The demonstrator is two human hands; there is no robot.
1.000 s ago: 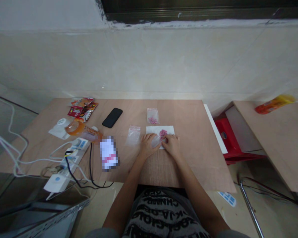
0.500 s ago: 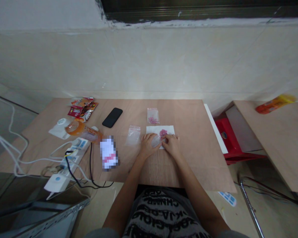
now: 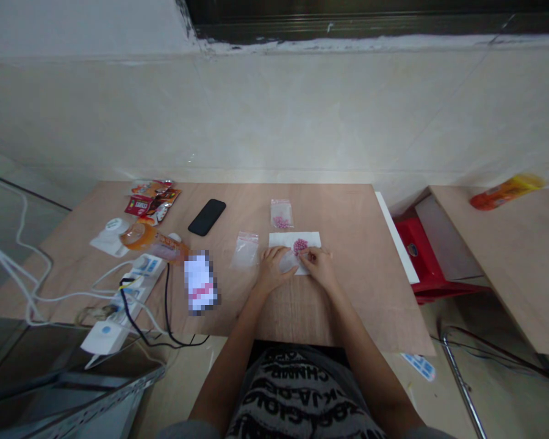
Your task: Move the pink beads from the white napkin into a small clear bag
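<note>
On a sheet of white paper [image 3: 286, 241] lies a small heap of pink beads [image 3: 301, 246]. My left hand [image 3: 271, 271] rests at the paper's near left corner, its fingers over a small clear plastic bag [image 3: 287, 261]. My right hand [image 3: 316, 267] is just below the beads, with its fingertips close together at the bag's far side. Whether those fingertips pinch anything is hidden. Further back sits a zip bag with pink beads inside [image 3: 282, 214]. An empty-looking clear zip bag [image 3: 246, 250] lies left of my left hand.
A wooden table [image 3: 343, 305] bears a black phone [image 3: 207, 217], snack packets [image 3: 153, 200], an orange pouch [image 3: 137, 235], a pixelated object [image 3: 200, 283] and a power strip [image 3: 139, 283] with cables. A red stool [image 3: 421, 256] and another board [image 3: 498, 256] stand right of the table.
My right hand's fingers have shifted slightly at the edge of the beads. My left hand, the paper and the bags stay in place.
</note>
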